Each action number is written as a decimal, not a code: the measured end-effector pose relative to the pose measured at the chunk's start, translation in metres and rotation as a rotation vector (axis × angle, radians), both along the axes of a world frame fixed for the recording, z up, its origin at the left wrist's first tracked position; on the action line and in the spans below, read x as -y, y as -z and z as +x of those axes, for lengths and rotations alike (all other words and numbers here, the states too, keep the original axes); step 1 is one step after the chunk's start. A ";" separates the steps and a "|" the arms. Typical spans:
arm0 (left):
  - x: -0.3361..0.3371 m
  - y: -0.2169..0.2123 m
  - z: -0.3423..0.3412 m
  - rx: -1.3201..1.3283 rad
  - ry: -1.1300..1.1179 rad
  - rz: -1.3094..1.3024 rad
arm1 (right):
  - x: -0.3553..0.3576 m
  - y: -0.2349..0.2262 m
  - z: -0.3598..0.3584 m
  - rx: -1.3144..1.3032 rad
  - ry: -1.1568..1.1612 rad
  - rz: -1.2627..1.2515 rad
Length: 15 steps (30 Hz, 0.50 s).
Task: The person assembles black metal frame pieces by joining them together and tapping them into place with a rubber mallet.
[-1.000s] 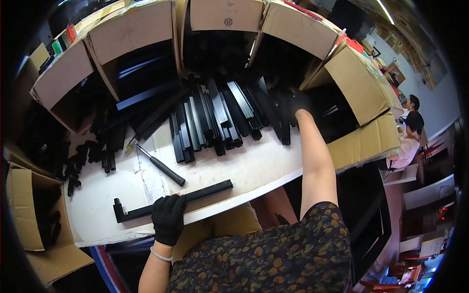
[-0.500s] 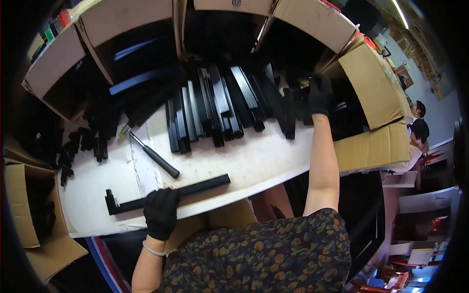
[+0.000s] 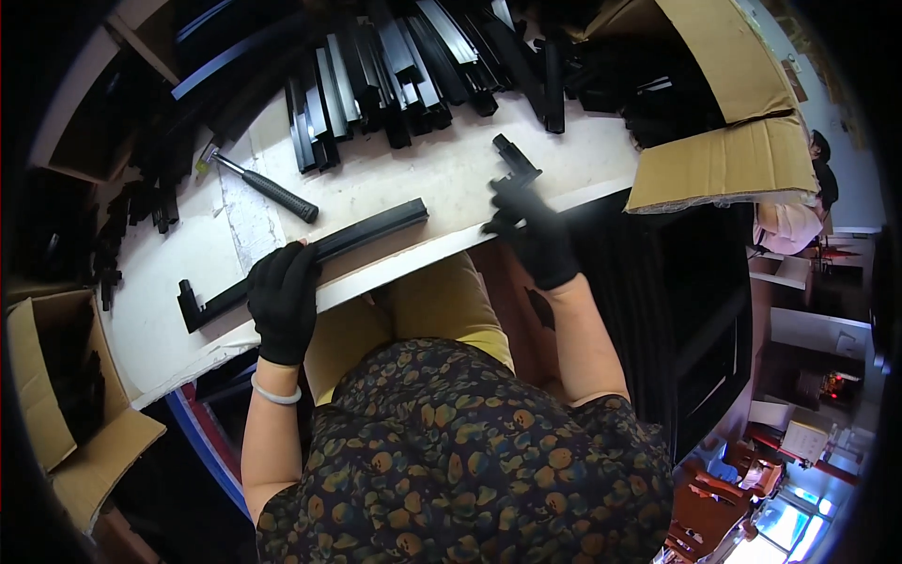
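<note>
My gloved left hand point(image 3: 284, 299) is closed over a long black bar point(image 3: 371, 228) lying slantwise along the table's front edge. A short black corner piece point(image 3: 191, 305) stands up at the bar's left end. To the right of the bar, my gloved right hand point(image 3: 536, 230) grips a small black corner connector point(image 3: 515, 156) over the table's front edge; its fingers are slightly blurred. Beyond the left hand lies a hammer point(image 3: 272, 191) with a black handle.
Several black bars point(image 3: 390, 80) lie side by side at the back of the white table point(image 3: 395, 174). Small black pieces point(image 3: 141, 202) are heaped at the left. An open cardboard box point(image 3: 719, 160) with black parts stands at the right, another box point(image 3: 103, 470) at the lower left.
My right hand has come back from the black parts by the right-hand box toward the front edge, now with a corner connector. My left hand stays on the bar; the view has tilted down.
</note>
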State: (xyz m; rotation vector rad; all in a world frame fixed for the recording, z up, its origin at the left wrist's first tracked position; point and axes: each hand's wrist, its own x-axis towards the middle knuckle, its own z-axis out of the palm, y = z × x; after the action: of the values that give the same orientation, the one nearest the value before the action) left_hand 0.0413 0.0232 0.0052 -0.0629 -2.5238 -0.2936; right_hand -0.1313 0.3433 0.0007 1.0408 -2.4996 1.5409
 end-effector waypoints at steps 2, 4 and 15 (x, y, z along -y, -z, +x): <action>0.000 -0.001 0.000 0.025 0.037 0.065 | -0.011 -0.007 -0.016 -0.044 0.152 -0.081; -0.002 -0.007 -0.002 0.053 0.039 0.091 | -0.022 -0.023 -0.034 -0.194 0.271 0.136; -0.026 -0.017 -0.042 0.212 0.184 0.128 | 0.005 0.001 -0.067 -0.131 -0.021 0.312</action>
State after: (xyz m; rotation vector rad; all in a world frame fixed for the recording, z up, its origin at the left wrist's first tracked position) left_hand -0.0005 0.0488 0.0223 -0.2250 -2.7064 -0.5615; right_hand -0.1978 0.3388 -0.0004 1.1625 -2.6973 1.0668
